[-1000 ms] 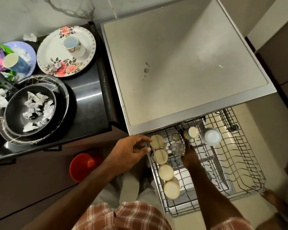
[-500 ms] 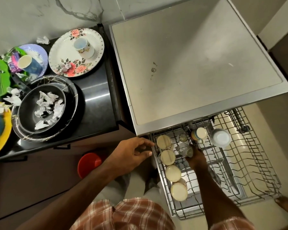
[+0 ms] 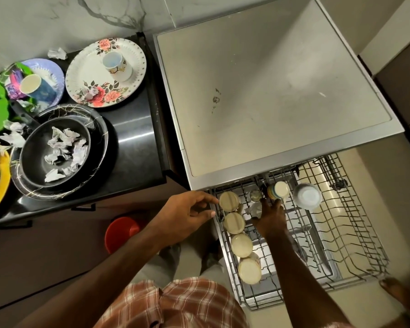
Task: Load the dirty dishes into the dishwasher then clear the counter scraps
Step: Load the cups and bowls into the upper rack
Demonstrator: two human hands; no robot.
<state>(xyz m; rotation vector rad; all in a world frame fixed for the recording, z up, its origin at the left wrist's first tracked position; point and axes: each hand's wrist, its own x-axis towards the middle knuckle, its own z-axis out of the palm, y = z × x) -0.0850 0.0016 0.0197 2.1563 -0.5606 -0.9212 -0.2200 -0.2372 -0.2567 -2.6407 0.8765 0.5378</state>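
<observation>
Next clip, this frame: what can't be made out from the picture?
Head view:
- Right hand: its own back hides the fingers; whether it holds the clear glass is unclear.
- Left hand: touching the rack rim or just beside it, cannot tell.
- Yellow plate: cut off by the left edge.
- Rack's rear: hidden under the dishwasher top.
</observation>
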